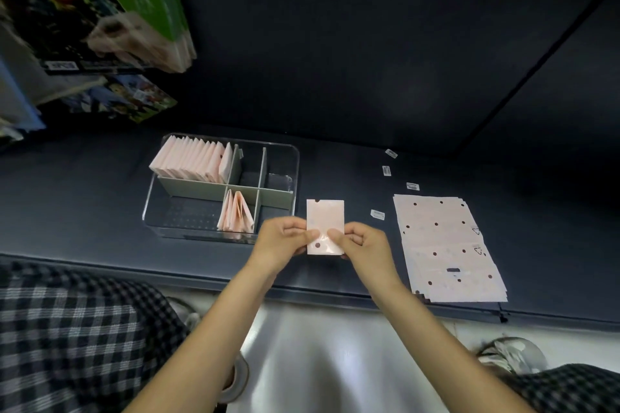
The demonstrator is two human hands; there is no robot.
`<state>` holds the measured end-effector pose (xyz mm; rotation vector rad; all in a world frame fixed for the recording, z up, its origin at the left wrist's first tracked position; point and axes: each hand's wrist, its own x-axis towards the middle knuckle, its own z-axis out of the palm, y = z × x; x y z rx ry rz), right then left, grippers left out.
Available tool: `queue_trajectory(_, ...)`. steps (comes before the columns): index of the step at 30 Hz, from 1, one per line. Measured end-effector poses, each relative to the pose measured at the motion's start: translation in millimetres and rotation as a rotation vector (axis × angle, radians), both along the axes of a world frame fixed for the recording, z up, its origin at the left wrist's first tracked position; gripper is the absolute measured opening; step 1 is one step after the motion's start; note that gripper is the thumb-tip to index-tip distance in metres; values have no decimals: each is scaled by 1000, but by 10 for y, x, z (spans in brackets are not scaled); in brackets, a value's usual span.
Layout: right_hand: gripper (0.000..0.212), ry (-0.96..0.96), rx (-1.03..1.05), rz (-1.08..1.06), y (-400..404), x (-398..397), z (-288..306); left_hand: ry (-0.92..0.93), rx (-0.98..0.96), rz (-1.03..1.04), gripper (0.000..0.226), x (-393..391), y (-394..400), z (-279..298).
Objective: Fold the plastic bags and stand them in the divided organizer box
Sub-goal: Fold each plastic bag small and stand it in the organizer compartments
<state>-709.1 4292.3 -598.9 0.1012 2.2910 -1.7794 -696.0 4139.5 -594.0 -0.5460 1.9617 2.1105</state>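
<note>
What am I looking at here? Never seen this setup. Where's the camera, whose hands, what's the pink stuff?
There is no machine: a person works with bare hands, and the single picture comes from a wide-angle camera on their head, looking forward and down. The left hand and right hand together pinch a partly folded pink plastic bag just above a dark table. To the left sits a clear organizer box with grey dividers. Its far-left compartment is packed with a row of folded bags standing upright; a near compartment holds a few more folded bags. To the right lies a flat stack of unfolded bags, pink with dark dots. Several small labels are scattered beside it. The checkered fabric at the bottom corners looks like the person's clothing.
</note>
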Motion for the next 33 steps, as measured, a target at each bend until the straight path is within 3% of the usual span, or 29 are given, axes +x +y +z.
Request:
queue_trajectory(3,11,-38,0,2,-157,-26,-51,70,-92,78,4,-44,-162,-48)
queue_trajectory(4,13,-37,10,-8,-210,-45,-66,103,-217,94,4,-54,-229,-87)
queue_trajectory(8,16,-30,42,-44,-460,-131,-73,72,-1053,79,27,-17,-518,-314)
queue_trajectory(11,12,-23,72,-42,-658,-184,-83,0,-1232,15,34,10,-620,-462)
queue_trajectory(16,7,47,200,20,-937,-275,-139,-12,-1326,-50,34,49,-691,-589)
queue_trajectory(22,9,156,400,51,-1106,-380,-200,-44,-1363,20,34,-29,-744,-645)
queue_trajectory(29,7,266,586,161,-1117,-422,-289,-49,-1331,108,32,-90,-764,-681)
queue_trajectory(33,15,312,681,256,-1242,-430,-299,-36,-1286,203,24,-67,-803,-684)
